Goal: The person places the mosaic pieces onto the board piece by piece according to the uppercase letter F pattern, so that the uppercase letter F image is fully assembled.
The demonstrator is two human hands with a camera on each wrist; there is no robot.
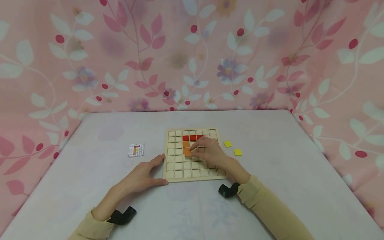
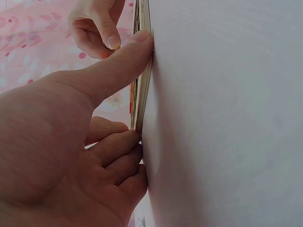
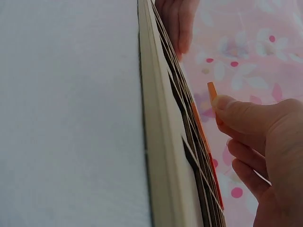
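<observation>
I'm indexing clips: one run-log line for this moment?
left hand: touching board; right hand: pinching orange tile above board; yellow tiles: right of board

There are three red tiles [image 1: 193,138], two orange tiles [image 1: 186,144], two yellow tiles [image 1: 238,152], one board [image 1: 178,174], one card [image 1: 136,150], one left hand [image 1: 141,176], one right hand [image 1: 213,151] and one desk [image 1: 186,210].

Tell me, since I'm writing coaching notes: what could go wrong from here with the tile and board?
The orange tile, pinched in the right hand clear of the board, might slip or land across a grid line. That hand is also close to the red tiles and could nudge one. The left hand touches the board's edge, so a push might shift it.
</observation>
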